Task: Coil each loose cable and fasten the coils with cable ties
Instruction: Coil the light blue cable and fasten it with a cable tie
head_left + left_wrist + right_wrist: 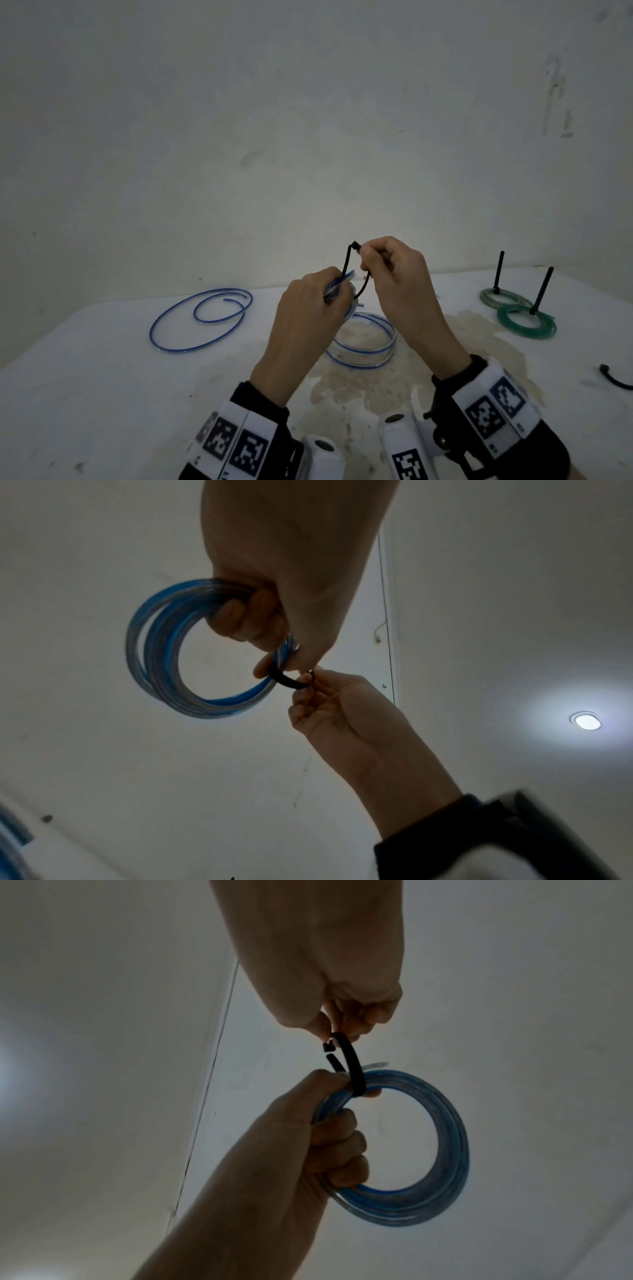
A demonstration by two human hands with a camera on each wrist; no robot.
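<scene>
Both hands raised above table (pixel 102 377) | blue tubing coil (pixel 445 1139) being gripped by left hand (pixel 308 308) | black cable tie (pixel 352 1066) being pinched, looped by right hand (pixel 394 270)

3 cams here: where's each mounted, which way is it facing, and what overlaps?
Head: worn on the head, looking forward and down at the table; shows both forearms, left hand, right hand.
Left wrist: below the left hand, facing up past it to the ceiling; right hand enters.
Right wrist: below the right hand, facing up; left hand enters.
Shared: all show the blue cable coil and black cable tie.
</scene>
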